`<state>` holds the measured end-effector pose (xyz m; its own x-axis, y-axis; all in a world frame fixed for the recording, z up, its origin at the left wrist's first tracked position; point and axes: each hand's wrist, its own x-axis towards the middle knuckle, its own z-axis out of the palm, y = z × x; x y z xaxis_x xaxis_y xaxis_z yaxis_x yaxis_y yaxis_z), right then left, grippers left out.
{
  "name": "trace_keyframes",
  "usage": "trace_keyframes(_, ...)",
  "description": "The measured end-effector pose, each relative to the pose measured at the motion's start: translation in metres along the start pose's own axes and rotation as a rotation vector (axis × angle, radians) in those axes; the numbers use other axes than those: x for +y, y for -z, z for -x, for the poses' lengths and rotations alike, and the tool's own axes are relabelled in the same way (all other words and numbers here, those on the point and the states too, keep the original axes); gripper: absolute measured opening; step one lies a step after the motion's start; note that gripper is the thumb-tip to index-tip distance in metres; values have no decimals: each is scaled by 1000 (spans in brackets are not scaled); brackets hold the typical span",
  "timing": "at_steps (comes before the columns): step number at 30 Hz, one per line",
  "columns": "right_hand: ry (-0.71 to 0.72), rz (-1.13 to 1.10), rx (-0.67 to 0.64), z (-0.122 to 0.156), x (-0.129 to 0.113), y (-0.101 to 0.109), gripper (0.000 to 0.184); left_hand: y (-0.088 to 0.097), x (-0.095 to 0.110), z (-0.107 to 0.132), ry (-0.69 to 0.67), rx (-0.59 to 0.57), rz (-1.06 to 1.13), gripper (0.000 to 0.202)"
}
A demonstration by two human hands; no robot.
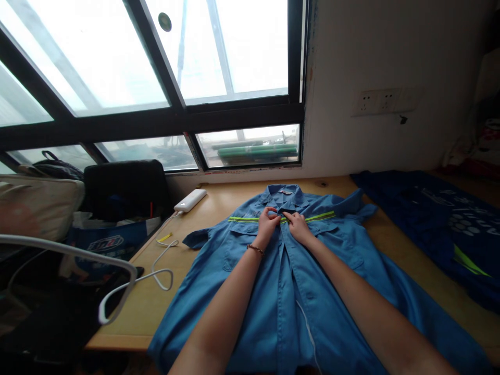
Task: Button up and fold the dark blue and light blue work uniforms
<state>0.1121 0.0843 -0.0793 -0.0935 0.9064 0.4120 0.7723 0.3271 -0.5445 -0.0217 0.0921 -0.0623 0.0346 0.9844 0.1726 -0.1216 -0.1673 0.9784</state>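
A blue work shirt [250, 281] with a yellow-green stripe across the chest lies spread on the wooden table, its collar at the far side. My left hand [269, 223] pinches the edge of the front opening at the stripe. Close beside it, my right hand [297, 227] grips the other edge of the opening, index finger stretched toward the left fingertips. Below the hands the front hangs apart, and a thin white cord [308, 328] shows in the gap. Whether a button sits between the fingertips is too small to tell.
On the table [128, 323], a white power bank [190, 201] trails a white cable [160, 271] to the left. A dark blue printed cloth [433, 219] lies at the right. Left of the table are a black chair [125, 182] and a blue bag [105, 250]. A window and wall stand behind.
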Motion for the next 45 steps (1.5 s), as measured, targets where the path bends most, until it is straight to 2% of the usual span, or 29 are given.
trace_keyframes(3,-29,-35,51,1,-14,16,44,-2,-2,-1,-76,-12,-155,32)
trace_keyframes(6,-22,25,93,15,-39,33,32,-3,-2,-4,-123,-7,-269,31)
trace_keyframes(8,-51,131,42,32,-55,40,20,-3,-2,-8,-139,-5,-319,30)
trace_keyframes(10,-129,276,-25,51,-65,42,16,-3,-2,-14,-150,-11,-348,28)
trace_keyframes(13,-205,407,-54,70,-67,42,20,-4,-2,-25,-151,-12,-355,27)
trace_keyframes(16,-195,369,-41,74,-58,45,18,-7,-1,-34,-142,9,-355,25)
trace_keyframes(20,-198,152,-109,67,-38,51,19,-10,1,-36,-149,6,-393,26)
trace_keyframes(23,-294,-222,-136,57,-25,54,19,-10,3,-28,-130,-30,-347,34)
trace_keyframes(27,-455,-789,-185,48,-19,58,23,-9,6,-2,-91,-38,-262,42)
trace_keyframes(31,-576,-1255,-233,48,-22,59,22,-3,9,33,-158,31,-419,26)
trace_keyframes(35,-641,-1320,-202,50,-21,58,20,6,18,48,-168,-136,-596,7)
trace_keyframes(39,-630,-1335,-221,49,-20,61,22,9,24,46,-160,-232,-725,10)
trace_keyframes(43,-598,-1316,-285,51,-30,67,24,5,27,46,-85,-218,-655,8)
trace_keyframes(45,-555,-1299,-316,53,-37,69,24,4,30,47,28,-215,-530,11)
